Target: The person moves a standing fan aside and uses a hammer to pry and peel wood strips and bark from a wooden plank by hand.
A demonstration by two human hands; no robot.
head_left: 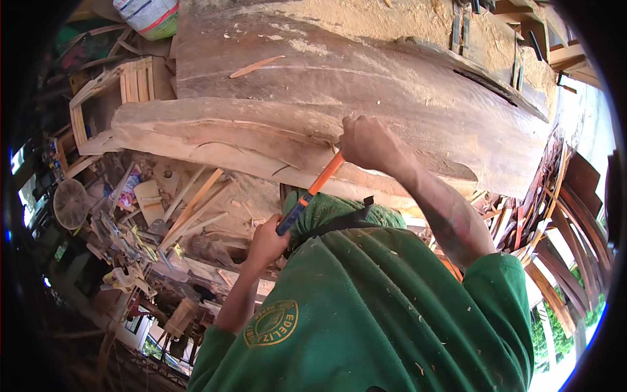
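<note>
My right hand [373, 145] is closed in a fist around the upper end of a long-handled tool with an orange shaft [324, 172] and a dark blue grip. The part of it inside the fist is hidden, so its kind does not show. Lower down, my left hand [266, 243] is closed at the dark blue end, against my green shirt. The tool slants in front of my body. Beyond it, a long, thick, curved piece of wood [215, 128] lies along the near side of a wide wooden workbench top [281, 62]. My right fist is above the bench's near side.
A thin wood sliver [256, 66] and sawdust lie on the bench. At the far right, a long dark wooden strip [477, 75] rests there. A white sack [149, 16] stands at the far left. Wood scraps and a round fan [70, 204] fill the left; curved planks [575, 228] lean at right.
</note>
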